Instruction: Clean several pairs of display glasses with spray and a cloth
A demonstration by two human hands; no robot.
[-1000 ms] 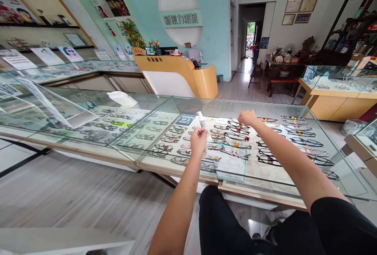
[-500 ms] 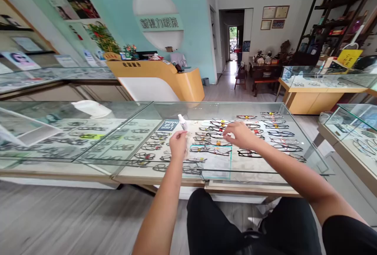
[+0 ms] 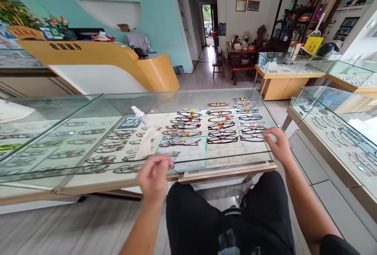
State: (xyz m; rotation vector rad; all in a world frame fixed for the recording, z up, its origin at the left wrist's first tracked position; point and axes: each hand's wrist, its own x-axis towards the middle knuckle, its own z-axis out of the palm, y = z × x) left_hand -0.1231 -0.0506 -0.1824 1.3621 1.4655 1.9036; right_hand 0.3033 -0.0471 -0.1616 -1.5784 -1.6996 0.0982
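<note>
Rows of eyeglasses (image 3: 221,124) lie in a glass display case (image 3: 165,176). My right hand (image 3: 277,142) is over the case's right end, beside the rightmost column of frames, thumb and fingers apart with nothing between them. Near the front edge is my left hand (image 3: 156,174), its fingers curled together; what they hold, if anything, is hidden. A white spray bottle (image 3: 139,115) stands on the glass, with a pale cloth (image 3: 147,142) lying in front of it. Below the glass are a blue card (image 3: 129,122) and a teal-edged sheet (image 3: 188,155).
Another glass case (image 3: 347,129) stands to the right. Behind are a yellow and white reception counter (image 3: 159,72), a doorway and a dark wooden table (image 3: 244,54). My knees are close under the case's front edge.
The view has turned right. My left hand has come away from the bottle and cloth toward the front edge. My right hand has moved to the right end of the case.
</note>
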